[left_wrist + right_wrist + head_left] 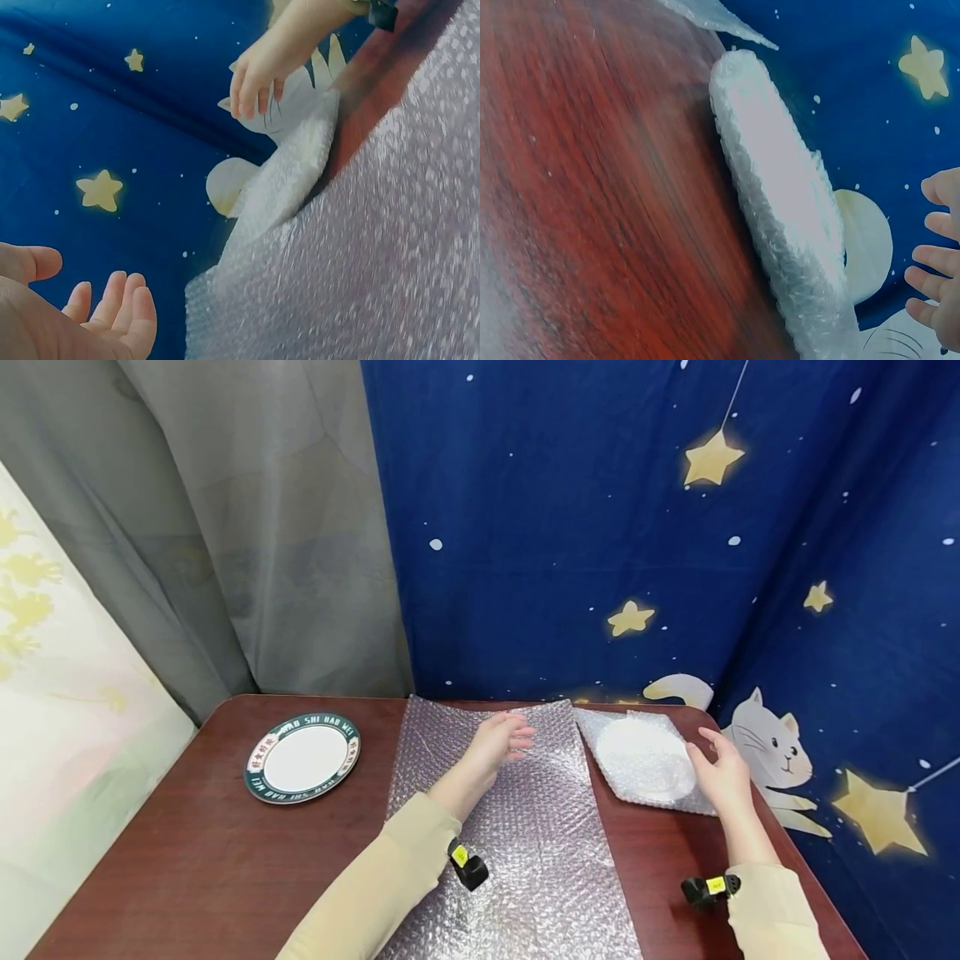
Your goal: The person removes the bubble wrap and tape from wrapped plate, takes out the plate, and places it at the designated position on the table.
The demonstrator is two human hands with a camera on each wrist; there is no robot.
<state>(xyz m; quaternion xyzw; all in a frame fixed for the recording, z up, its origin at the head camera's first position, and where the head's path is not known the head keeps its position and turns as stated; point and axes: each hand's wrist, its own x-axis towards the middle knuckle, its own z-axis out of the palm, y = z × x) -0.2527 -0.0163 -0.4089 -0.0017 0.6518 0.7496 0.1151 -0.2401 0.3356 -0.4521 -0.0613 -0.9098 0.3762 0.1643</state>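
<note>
A long sheet of bubble wrap (pixel 517 827) lies flat down the middle of the table, its far edge slightly raised. Above its far part is my left hand (pixel 497 742), fingers relaxed and nothing in them. To the right rests a bundle (pixel 647 758) of bubble wrap around a round white thing that looks like a plate. My right hand (pixel 723 770) hovers beside the bundle's right edge, thumb and fingers apart and bare; in the right wrist view a gap shows between the fingers (pixel 936 274) and the bundle (pixel 780 195). A green-rimmed white plate (pixel 303 758) sits at the left.
The reddish-brown table (pixel 187 860) ends at a grey curtain (pixel 277 527) and a blue star-patterned curtain (pixel 540 527) behind it. A small black camera is strapped to each wrist.
</note>
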